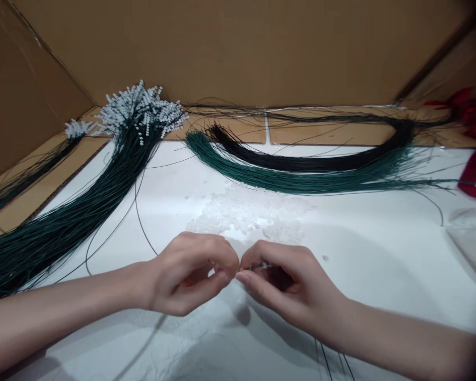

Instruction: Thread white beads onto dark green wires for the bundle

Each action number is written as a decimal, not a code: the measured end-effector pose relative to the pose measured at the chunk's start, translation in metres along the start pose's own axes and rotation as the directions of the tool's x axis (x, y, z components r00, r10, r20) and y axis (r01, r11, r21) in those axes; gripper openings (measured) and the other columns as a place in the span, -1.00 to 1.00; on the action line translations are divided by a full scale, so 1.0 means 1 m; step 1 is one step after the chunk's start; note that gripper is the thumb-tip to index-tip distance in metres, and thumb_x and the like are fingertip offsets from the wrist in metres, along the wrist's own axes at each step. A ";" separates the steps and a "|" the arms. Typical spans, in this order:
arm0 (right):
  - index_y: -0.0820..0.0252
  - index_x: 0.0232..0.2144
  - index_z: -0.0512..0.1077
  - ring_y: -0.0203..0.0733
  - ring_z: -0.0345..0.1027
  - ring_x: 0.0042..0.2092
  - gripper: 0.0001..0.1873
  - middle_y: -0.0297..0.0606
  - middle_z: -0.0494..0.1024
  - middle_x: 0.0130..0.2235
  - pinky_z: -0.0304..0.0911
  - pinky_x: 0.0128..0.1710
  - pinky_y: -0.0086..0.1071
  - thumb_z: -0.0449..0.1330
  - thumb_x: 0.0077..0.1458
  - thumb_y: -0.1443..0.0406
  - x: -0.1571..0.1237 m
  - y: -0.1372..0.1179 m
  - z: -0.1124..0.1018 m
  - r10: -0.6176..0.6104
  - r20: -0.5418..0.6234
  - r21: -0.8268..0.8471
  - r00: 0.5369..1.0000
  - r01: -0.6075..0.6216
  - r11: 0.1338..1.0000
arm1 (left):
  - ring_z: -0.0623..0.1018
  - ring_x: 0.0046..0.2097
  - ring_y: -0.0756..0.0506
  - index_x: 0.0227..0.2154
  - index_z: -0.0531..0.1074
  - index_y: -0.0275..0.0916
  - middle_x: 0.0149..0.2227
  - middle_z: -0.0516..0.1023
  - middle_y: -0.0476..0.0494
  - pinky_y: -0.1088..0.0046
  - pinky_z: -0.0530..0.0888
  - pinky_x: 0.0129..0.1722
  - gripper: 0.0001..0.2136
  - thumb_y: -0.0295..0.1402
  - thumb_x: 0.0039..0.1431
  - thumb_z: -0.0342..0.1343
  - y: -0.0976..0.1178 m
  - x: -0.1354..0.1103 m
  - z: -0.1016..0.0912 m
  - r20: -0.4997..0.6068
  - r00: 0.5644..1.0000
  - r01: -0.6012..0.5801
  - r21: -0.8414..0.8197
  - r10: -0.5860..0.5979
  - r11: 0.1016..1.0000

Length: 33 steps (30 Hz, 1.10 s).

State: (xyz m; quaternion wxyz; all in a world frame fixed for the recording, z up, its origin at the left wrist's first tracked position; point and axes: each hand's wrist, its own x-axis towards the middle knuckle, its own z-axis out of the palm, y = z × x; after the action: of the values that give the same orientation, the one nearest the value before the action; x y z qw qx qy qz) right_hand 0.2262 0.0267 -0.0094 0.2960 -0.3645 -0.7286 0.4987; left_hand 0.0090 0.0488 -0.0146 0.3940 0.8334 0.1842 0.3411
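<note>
Both hands meet fingertip to fingertip over the middle of the white tabletop. A thin dark wire (256, 266) with a small pale bit on it shows between the thumb and forefinger of my right hand (293, 280), which is closed in a pinch. Just to its left, my left hand (198, 272) is also pinched, thumb against forefinger; what lies between its tips is too small to make out. Behind the hands spreads a patch of tiny clear-white beads (249, 211). Dark wire ends (326, 360) hang out below my right forearm.
On the left lies a thick bundle of green wires (103, 196) tipped with white beads (138, 108), beside a smaller bundle (35, 172). Curved green wires (285, 180) and black wires (309, 163) lie at the back. Red ribbon (474, 174) and a clear bag (474, 238) are at right. Cardboard walls (238, 53) enclose the back.
</note>
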 end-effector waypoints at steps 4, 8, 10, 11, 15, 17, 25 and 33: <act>0.21 -0.41 0.33 -0.44 0.00 -0.54 -0.87 -0.49 0.19 -0.57 -0.01 -0.57 -0.55 0.15 0.20 0.32 0.000 -0.002 0.001 0.029 -0.011 0.063 1.000 -0.028 0.998 | 0.48 -0.51 0.05 -0.27 0.30 -0.22 -0.44 0.48 -0.04 0.58 0.40 -0.54 -0.87 -0.54 0.17 0.09 0.000 -0.002 0.001 -0.033 0.999 0.027 0.019 -0.026 0.999; 0.21 -0.39 0.32 -0.45 0.03 -0.54 -0.90 -0.48 0.22 -0.55 0.01 -0.57 -0.56 0.12 0.20 0.34 0.001 -0.003 0.001 0.040 -0.001 0.099 0.999 -0.039 0.994 | 0.51 -0.49 0.03 -0.26 0.30 -0.22 -0.47 0.47 -0.02 0.57 0.42 -0.52 -0.86 -0.54 0.16 0.10 0.002 -0.002 0.001 -0.061 0.998 0.018 0.024 -0.017 1.000; 0.22 -0.35 0.35 -0.44 0.03 -0.53 -0.93 -0.47 0.24 -0.55 0.02 -0.55 -0.55 0.10 0.20 0.35 0.001 -0.003 0.000 0.028 0.005 0.077 1.000 -0.028 0.997 | 0.52 -0.47 0.02 -0.26 0.31 -0.23 -0.46 0.48 -0.04 0.57 0.43 -0.52 -0.85 -0.56 0.14 0.10 0.003 -0.001 0.001 -0.059 0.998 0.008 0.025 -0.006 1.000; 0.22 -0.34 0.37 -0.44 0.03 -0.53 -0.93 -0.47 0.24 -0.54 0.03 -0.54 -0.55 0.09 0.20 0.36 0.001 -0.003 0.000 0.019 0.008 0.062 1.000 -0.020 0.998 | 0.52 -0.47 0.01 -0.26 0.31 -0.23 -0.47 0.48 -0.04 0.56 0.44 -0.52 -0.84 -0.56 0.13 0.10 0.003 -0.001 0.001 -0.055 0.998 0.004 0.026 -0.003 1.000; 0.22 -0.35 0.41 -0.43 0.05 -0.52 -0.88 -0.45 0.26 -0.55 0.05 -0.52 -0.53 0.07 0.21 0.36 0.001 -0.003 -0.001 -0.010 0.029 0.013 1.000 0.010 1.000 | 0.50 -0.51 0.02 -0.29 0.31 -0.22 -0.51 0.46 -0.01 0.56 0.42 -0.53 -0.87 -0.55 0.14 0.10 0.003 0.001 0.002 -0.042 0.999 -0.001 0.040 0.003 0.999; 0.22 -0.36 0.41 -0.42 0.06 -0.52 -0.87 -0.44 0.28 -0.54 0.06 -0.51 -0.53 0.07 0.21 0.36 0.000 -0.003 -0.001 -0.010 0.035 0.004 0.999 0.010 1.000 | 0.50 -0.52 0.02 -0.29 0.32 -0.22 -0.52 0.45 0.00 0.56 0.42 -0.53 -0.87 -0.55 0.13 0.09 0.003 0.001 0.002 -0.041 0.999 -0.005 0.047 0.007 0.999; 0.21 -0.40 0.36 -0.43 0.04 -0.53 -0.88 -0.45 0.25 -0.55 0.04 -0.54 -0.54 0.08 0.20 0.35 0.001 -0.003 0.000 0.009 0.024 0.020 1.000 -0.009 1.000 | 0.48 -0.49 0.03 -0.28 0.32 -0.24 -0.49 0.45 -0.02 0.56 0.39 -0.54 -0.78 -0.63 0.03 0.09 0.004 0.000 0.000 -0.030 1.000 -0.002 0.029 0.003 1.000; 0.22 -0.41 0.35 -0.45 0.04 -0.53 -0.89 -0.47 0.24 -0.55 0.04 -0.55 -0.55 0.11 0.18 0.36 0.001 -0.004 0.001 0.012 0.017 0.017 1.000 -0.012 1.000 | 0.48 -0.48 0.02 -0.28 0.32 -0.23 -0.50 0.43 -0.01 0.56 0.39 -0.54 -0.75 -0.66 -0.01 0.10 0.004 -0.002 0.000 -0.021 1.000 0.013 0.011 -0.013 1.000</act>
State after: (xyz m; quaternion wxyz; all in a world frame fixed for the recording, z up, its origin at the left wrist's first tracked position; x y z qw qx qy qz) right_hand 0.2242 0.0259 -0.0057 0.2898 -0.3621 -0.7245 0.5098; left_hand 0.0076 0.0453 -0.0128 0.3898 0.8306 0.1958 0.3463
